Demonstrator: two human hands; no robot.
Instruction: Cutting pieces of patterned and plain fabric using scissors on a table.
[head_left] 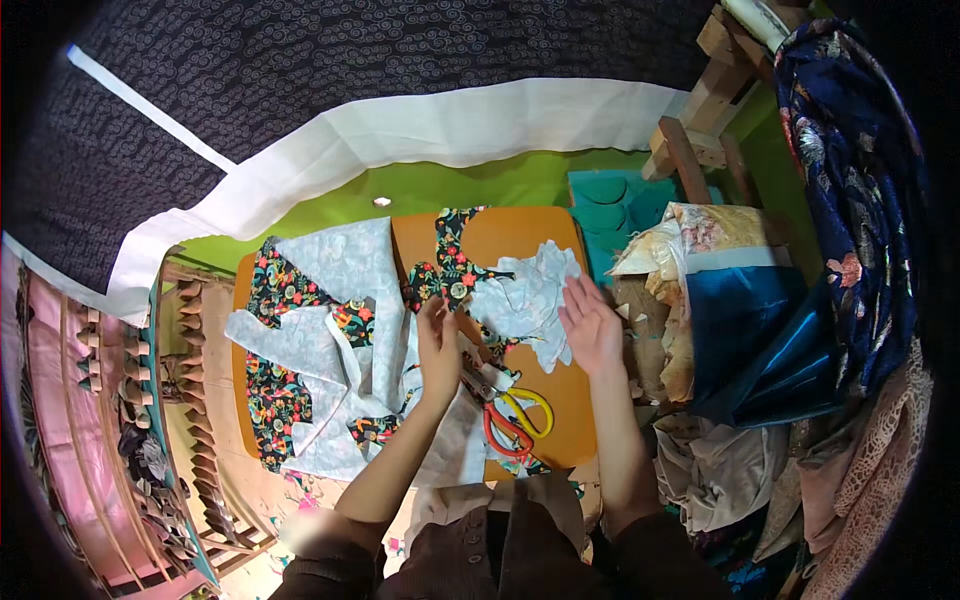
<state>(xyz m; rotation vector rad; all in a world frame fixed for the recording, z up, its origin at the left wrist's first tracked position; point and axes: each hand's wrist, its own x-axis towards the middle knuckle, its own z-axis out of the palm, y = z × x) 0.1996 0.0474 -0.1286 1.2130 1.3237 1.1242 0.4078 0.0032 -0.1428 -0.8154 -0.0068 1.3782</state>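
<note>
My left hand (438, 350) hovers over the middle of the orange-brown table (410, 232), its fingers raised and nothing seen in it. My right hand (592, 328) is held palm-inward at the table's right side, with its fingers stretched out and apart. Between my forearms lie scissors (515, 425) with one red and one yellow handle loop. A large folded piece of black floral fabric (345, 255) with a pale reverse spreads to the left of my left hand. A crumpled pale piece of fabric (540, 305) lies between my hands, beside floral cutouts (455, 270).
At the right, blue shiny cloth (760, 330) and a worn bundle (725, 235) crowd the table's edge, near a wooden frame (690, 150). Dark patterned cloth with a white border (430, 115) hangs across the back. Wooden slatted racks (195, 400) stand at the left.
</note>
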